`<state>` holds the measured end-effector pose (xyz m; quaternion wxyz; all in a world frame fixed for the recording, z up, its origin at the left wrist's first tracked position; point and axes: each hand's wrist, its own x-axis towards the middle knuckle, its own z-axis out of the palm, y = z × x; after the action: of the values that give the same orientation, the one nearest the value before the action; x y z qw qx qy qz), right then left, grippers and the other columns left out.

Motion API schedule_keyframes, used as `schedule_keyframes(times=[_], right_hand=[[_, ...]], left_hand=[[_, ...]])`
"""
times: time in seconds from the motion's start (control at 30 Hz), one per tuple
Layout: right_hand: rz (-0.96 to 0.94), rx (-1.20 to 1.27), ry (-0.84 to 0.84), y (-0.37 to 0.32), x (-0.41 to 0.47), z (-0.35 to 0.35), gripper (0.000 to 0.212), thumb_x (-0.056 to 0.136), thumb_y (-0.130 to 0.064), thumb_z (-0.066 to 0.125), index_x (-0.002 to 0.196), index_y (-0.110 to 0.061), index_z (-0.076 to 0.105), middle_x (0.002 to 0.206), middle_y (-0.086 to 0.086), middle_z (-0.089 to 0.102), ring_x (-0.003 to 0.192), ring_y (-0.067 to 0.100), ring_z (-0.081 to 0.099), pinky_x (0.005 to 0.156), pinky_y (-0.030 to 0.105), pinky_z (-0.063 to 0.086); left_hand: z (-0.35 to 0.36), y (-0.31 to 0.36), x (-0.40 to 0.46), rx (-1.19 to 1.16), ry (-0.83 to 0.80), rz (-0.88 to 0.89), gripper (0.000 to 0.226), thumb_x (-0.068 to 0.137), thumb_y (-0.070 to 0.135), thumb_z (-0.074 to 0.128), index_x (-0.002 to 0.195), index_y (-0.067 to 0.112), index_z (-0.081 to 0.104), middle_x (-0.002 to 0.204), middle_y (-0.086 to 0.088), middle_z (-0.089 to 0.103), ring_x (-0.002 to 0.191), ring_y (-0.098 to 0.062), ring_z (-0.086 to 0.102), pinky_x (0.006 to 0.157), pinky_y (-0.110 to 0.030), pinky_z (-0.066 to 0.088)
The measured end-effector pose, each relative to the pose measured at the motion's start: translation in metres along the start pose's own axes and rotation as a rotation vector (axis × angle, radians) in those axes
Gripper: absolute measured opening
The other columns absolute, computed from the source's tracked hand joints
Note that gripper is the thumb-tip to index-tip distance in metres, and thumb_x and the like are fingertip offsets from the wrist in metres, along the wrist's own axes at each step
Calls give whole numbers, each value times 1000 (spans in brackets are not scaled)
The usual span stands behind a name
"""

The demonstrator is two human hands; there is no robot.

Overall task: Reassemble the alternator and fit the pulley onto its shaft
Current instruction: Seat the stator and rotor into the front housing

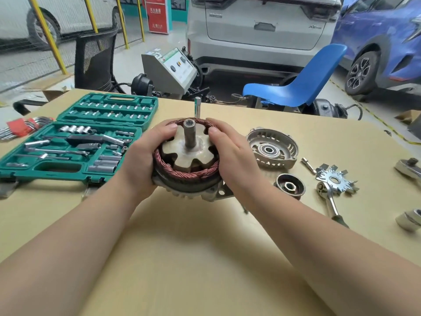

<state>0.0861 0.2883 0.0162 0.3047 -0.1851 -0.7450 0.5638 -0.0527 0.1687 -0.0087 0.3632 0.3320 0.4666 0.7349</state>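
Shaft (189, 135) points straight up from rotor (191, 156). Left hand (141, 160) and right hand (230, 160) clasp the stator body (189, 179) on either side. Front cover (272, 147) and pulley (289, 185) lie just right, nearer right hand.

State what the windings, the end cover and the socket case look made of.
Windings: reddish-brown twisted strands with a sheen, probably enamelled copper wire.
End cover: dull silver-grey with slotted vents and a matte, slightly rough surface, likely cast aluminium; the ring at its centre looks like a steel bearing.
Socket case: uniform green with moulded recesses and a handle cut-out, apparently plastic.
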Motion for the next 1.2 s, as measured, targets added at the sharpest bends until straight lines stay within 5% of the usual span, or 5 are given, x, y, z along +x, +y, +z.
schedule_keyframes(times=[0.13, 0.77, 0.93, 1.1, 1.2], right_hand=[[-56, -22, 33, 15, 0, 7, 51, 98, -35, 46, 142, -14, 61, 133, -2, 69, 126, 12, 61, 113, 43, 46], [-437, -350, -47, 38, -15, -5, 49, 103, -22, 53, 149, -3, 53, 156, 13, 49, 149, 28, 36, 122, 48, 30], [-240, -250, -58, 35, -23, -8, 76, 92, -47, 65, 161, -32, 36, 169, 1, 20, 157, 18, 21, 126, 49, 27], [26, -79, -178, 35, -16, -20, 115, 71, -64, 83, 163, -44, 17, 143, -13, 57, 126, 7, 63, 105, 39, 56], [15, -99, -212, 36, -14, -21, 116, 66, -68, 84, 162, -38, 27, 130, -29, 61, 124, -7, 59, 103, 25, 51]], left_hand=[[-7, -5, 1, 81, 6, 94, 40, 102, 26, 51, 130, 7, 72, 126, -22, 72, 115, -37, 70, 97, -42, 60], [-14, -12, -12, 288, -27, 252, 50, 88, 4, 46, 134, 5, 65, 125, -15, 75, 114, -33, 71, 96, -40, 60], [-20, -9, -16, 315, -66, 271, 53, 84, 20, 66, 135, 6, 65, 132, -15, 72, 121, -35, 68, 103, -45, 59], [-23, -5, -25, 309, 16, 238, 55, 78, 25, 72, 131, 12, 71, 158, -1, 57, 143, -28, 58, 107, -40, 58], [-16, -10, -38, 238, 58, 183, 58, 79, 28, 75, 137, 32, 73, 156, -2, 58, 141, -27, 60, 103, -38, 58]])
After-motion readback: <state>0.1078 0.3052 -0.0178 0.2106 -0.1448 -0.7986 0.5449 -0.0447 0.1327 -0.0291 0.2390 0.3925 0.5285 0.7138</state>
